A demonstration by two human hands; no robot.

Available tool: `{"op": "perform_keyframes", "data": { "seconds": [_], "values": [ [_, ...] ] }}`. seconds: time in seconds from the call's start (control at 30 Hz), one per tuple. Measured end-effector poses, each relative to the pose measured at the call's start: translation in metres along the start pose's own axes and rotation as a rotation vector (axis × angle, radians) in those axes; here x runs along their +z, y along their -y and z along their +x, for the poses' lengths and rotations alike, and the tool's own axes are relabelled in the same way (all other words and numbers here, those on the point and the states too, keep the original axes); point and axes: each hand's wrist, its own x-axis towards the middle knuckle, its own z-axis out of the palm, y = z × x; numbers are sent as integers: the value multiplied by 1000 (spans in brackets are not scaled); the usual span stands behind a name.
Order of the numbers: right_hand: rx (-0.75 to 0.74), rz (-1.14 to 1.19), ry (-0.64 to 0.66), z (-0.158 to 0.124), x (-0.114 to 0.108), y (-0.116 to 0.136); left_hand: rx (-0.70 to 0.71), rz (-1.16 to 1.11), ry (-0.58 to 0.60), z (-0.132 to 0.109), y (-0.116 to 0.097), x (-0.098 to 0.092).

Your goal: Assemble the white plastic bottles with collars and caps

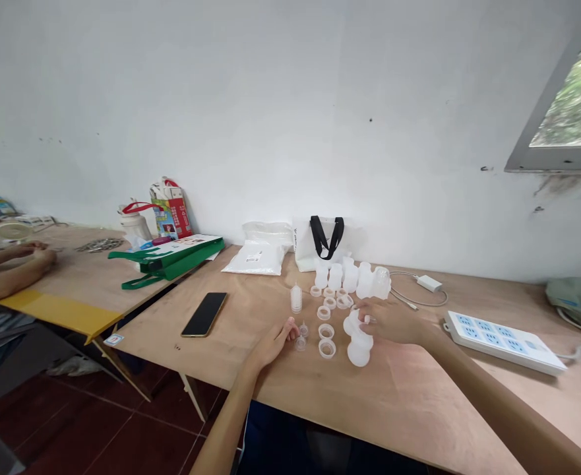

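My left hand [274, 341] rests on the plywood table [409, 396], its fingertips pinched on a small clear nozzle cap [300, 342]. My right hand [388, 319] is closed round a translucent white squeeze bottle [359, 342] lying on the table. Between the hands lie several white ring caps [326, 331]. One small bottle [296, 298] stands upright behind them. Further back stands a cluster of the same bottles [352, 278].
A black phone [204, 314] lies at the left. A white power strip [502, 340] and a charger [429, 283] lie on the right. White bags [256, 257] and a tote [324, 243] line the wall. A green folder [169, 259] and another person's arms [16, 264] are on the neighbouring table.
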Motion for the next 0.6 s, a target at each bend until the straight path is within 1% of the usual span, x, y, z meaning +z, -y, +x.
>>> {"op": "perform_keyframes", "data": {
  "seconds": [0.1,0.3,0.43,0.6],
  "values": [
    [-6,23,66,3,-4,1,3,1,12,1,2,0],
    [-39,21,100,12,-2,-8,-16,19,6,2,2,0],
    [-45,-2,144,28,-4,-15,-26,35,9,2,0,-1],
    [-67,-32,221,52,-5,-13,-15,52,20,1,-2,-2]
  ]
}}
